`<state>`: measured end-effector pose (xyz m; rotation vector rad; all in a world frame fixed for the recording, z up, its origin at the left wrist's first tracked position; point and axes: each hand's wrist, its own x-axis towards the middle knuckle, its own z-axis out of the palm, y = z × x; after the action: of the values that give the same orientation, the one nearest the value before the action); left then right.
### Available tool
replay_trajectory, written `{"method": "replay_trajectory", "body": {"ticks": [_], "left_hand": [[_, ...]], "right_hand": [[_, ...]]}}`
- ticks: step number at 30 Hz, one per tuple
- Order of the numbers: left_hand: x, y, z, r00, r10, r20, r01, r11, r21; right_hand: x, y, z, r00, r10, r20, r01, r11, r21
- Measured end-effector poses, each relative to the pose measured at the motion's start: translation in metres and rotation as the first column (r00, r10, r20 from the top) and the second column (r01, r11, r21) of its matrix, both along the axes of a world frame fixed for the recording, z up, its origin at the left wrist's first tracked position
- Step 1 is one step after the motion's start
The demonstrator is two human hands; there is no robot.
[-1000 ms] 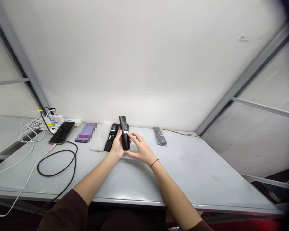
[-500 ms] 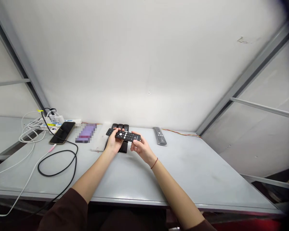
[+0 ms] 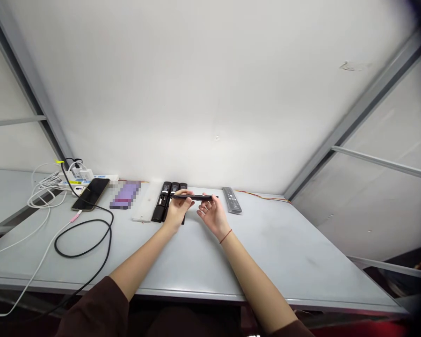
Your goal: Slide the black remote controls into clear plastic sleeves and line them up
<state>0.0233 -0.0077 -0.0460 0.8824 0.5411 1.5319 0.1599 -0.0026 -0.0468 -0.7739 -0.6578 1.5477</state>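
Head view, centre of frame: left hand [image 3: 177,211] and right hand [image 3: 212,216] each pinch an end of a black remote [image 3: 192,198] held level, edge-on, above the grey table [image 3: 266,252], just right of a row of remotes [image 3: 166,206].

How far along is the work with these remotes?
Looks done: three black remotes lie side by side near the wall. In hand: the left hand and right hand hold a fourth black remote level and edge-on above the table. Possibly left: the grey remote, lying apart to the right, untouched.
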Motion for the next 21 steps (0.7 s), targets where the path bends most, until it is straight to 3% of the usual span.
{"method": "replay_trajectory", "body": {"ticks": [4, 13, 21], "left_hand": [[0.0025, -0.0026, 0.0012, 0.999, -0.032, -0.024, 0.032, 0.999, 0.006], [0.0035, -0.0042, -0.0012, 0.985, -0.082, -0.149, 0.090, 0.995, 0.044], [0.0023, -0.0065, -0.0083, 0.939, -0.090, -0.333, 0.124, 0.989, 0.083]], "right_hand": [[0.0012, 0.0019, -0.0018, 0.999, -0.018, 0.044, 0.019, 1.000, 0.000], [0.0065, 0.0051, -0.0041, 0.997, -0.045, -0.062, 0.042, 0.998, -0.038], [0.0094, 0.0080, -0.0072, 0.996, -0.092, -0.022, 0.091, 0.995, -0.037]]}}
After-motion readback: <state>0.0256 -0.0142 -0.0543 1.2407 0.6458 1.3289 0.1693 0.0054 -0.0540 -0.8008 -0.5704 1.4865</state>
